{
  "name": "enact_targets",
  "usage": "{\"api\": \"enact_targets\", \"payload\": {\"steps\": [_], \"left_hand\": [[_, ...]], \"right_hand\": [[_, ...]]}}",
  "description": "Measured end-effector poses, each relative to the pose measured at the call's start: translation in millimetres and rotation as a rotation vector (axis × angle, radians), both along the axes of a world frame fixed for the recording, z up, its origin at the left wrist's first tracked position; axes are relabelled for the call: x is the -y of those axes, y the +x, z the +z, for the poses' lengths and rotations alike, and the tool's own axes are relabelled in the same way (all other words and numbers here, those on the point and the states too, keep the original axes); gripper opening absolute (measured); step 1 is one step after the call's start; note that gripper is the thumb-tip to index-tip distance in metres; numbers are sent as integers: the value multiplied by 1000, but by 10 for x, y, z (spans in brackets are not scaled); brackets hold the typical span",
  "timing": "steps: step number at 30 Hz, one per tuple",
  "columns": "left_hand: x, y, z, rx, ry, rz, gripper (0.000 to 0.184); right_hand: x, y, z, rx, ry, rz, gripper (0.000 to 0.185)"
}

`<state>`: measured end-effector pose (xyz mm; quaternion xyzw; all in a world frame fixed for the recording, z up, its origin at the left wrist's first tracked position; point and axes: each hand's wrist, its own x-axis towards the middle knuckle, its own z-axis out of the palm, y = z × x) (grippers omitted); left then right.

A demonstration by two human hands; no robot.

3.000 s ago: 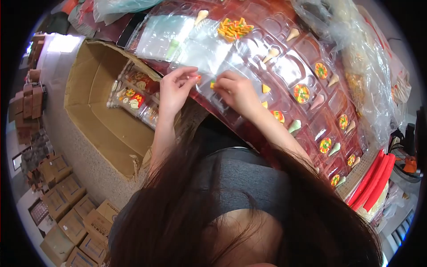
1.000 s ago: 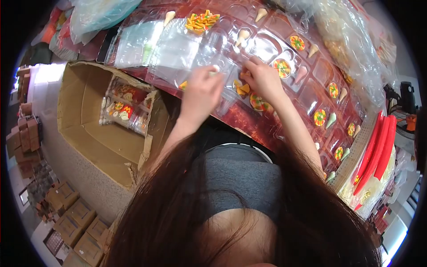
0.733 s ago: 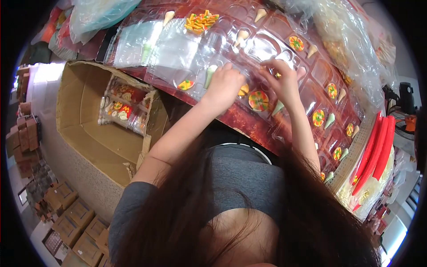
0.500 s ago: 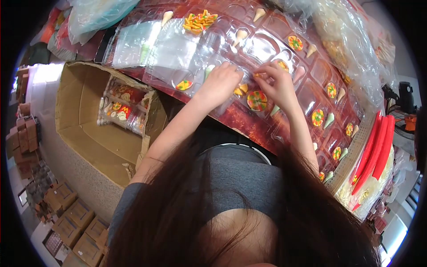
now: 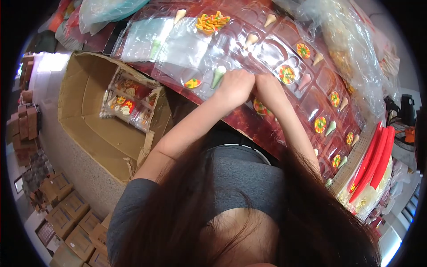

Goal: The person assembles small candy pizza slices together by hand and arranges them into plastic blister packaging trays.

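Note:
My left hand (image 5: pixel 236 87) and my right hand (image 5: pixel 267 87) meet over the clear plastic trays (image 5: pixel 231 58), fingers closed. What lies between their fingertips is hidden. A green ice-cream cone piece (image 5: pixel 218 76) sits just left of my left hand, with a small pizza slice piece (image 5: pixel 192 83) further left. Just below my right hand, a round pizza piece (image 5: pixel 259 107) is partly covered. Another round pizza piece (image 5: pixel 287 74) and a pink cone (image 5: pixel 304 81) lie to its right. Farther back is a pile of yellow-orange pieces (image 5: pixel 212 22).
An open cardboard box (image 5: pixel 95 120) with packaged sets (image 5: pixel 126 104) inside stands left of the table. Clear plastic bags (image 5: pixel 356 58) lie at the back right. Red strips (image 5: pixel 373 162) rest at the right edge. Stacked cartons (image 5: pixel 66 209) are on the floor at lower left.
My hands were apart and have come together. The view has shifted slightly. Compared with three seconds ago, a green cone and a pizza slice piece now show in the near left compartments.

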<state>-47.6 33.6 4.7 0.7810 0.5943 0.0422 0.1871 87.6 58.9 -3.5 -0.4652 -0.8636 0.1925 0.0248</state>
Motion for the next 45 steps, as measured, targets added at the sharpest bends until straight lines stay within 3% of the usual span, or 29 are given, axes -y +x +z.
{"api": "enact_targets", "payload": {"steps": [3, 7, 9, 10, 12, 18, 22, 27, 38, 42, 45], "left_hand": [[10, -75, -32, -5, 0, 18, 14], [84, -397, -75, 519, 130, 84, 14], [195, -709, 136, 670, 291, 233, 15], [304, -888, 223, 661, 178, 422, 15], [399, -1227, 172, 663, 276, 547, 12], [575, -1481, 8, 517, 381, 450, 11], [626, -1481, -196, 453, 387, 321, 10], [657, -1587, -139, 588, 202, 374, 10], [629, -1579, -284, 422, 434, 291, 15], [615, -1532, -108, 578, 240, 549, 13], [598, -1555, -91, 776, 108, 670, 14]], "right_hand": [[-47, 55, 25, 7, -44, 64, 13], [-27, 108, 58, -254, -66, -49, 14], [10, -14, 120, -328, -76, -34, 13], [32, -96, 173, -396, -81, -28, 13], [81, -298, 231, -514, -49, -3, 13], [134, -1020, -96, -697, 228, 194, 12], [147, -1131, -181, -383, 344, 325, 9], [140, -1021, -171, -591, 191, 413, 11], [9, -942, -73, -640, -95, 354, 15], [37, -997, -6, -754, -12, 35, 15], [51, -1113, -72, -709, 84, 86, 14]]}}
